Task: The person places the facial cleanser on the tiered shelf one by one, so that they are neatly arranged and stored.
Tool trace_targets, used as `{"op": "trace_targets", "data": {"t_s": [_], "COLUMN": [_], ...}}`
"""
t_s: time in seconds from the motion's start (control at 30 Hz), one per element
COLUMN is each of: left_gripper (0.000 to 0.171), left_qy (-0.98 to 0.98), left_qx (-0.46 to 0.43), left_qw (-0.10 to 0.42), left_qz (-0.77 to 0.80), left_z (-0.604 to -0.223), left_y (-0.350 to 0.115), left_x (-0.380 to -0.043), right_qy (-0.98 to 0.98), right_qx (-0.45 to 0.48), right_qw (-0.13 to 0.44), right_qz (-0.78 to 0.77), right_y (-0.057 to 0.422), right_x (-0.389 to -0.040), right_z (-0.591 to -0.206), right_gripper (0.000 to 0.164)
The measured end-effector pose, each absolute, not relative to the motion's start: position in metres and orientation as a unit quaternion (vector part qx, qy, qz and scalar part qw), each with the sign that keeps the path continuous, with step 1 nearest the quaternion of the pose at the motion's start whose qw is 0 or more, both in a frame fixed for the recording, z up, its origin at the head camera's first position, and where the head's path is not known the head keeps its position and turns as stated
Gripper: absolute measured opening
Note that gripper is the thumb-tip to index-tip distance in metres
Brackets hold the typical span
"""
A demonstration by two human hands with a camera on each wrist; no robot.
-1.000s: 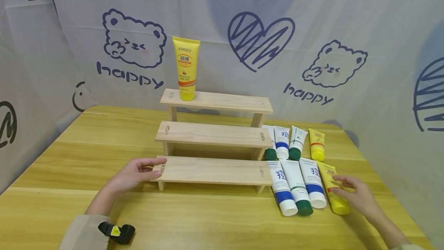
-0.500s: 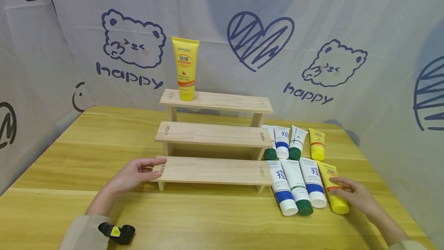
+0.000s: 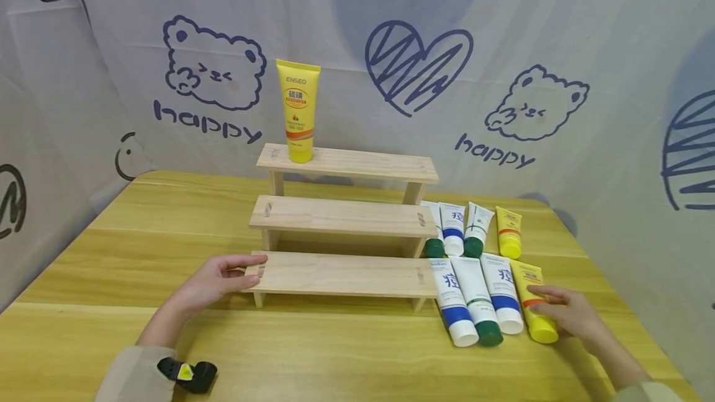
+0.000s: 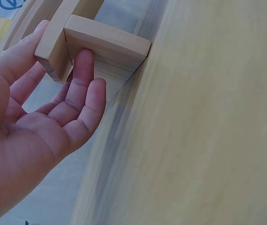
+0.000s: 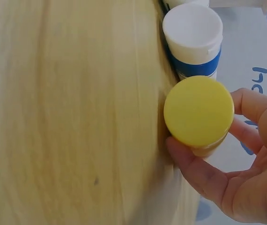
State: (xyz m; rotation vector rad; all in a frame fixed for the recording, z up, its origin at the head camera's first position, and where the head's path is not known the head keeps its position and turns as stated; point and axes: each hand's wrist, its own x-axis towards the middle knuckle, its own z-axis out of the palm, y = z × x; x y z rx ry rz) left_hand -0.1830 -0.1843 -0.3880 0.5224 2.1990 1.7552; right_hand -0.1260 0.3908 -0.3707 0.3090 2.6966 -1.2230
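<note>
A left hand (image 3: 223,279) gripped the wooden stand (image 3: 346,275) by its near left end, apparently to steady it, while the right hand (image 3: 575,314), fingers half curled, held the easily reached yellow tube (image 3: 526,276) at near right.

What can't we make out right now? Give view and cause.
Head: fine print on the standing yellow tube, too small.
Head: part of the leftmost back-row tube, behind the wooden stand.
Left wrist: standing yellow tube's top, cut by left edge.
Right wrist: label of the held tube, behind its yellow cap.
</note>
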Motion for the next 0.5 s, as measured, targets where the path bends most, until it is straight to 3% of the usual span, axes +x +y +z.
{"op": "trace_targets", "data": {"t_s": [0.33, 0.5], "left_gripper": [0.048, 0.048], "left_qy": [0.769, 0.767], "left_qx": [0.178, 0.183], "left_qw": [0.139, 0.141], "left_qz": [0.598, 0.598], "left_z": [-0.386, -0.387], "left_y": [-0.185, -0.186], "left_x": [-0.181, -0.182], "right_qy": [0.883, 0.878], "right_qx": [0.082, 0.067], "right_qw": [0.071, 0.073], "right_qz": [-0.456, -0.468], "right_y": [0.402, 0.406], "right_x": [-0.127, -0.127], "right_z": [-0.369, -0.362], "right_gripper": [0.053, 0.028]}}
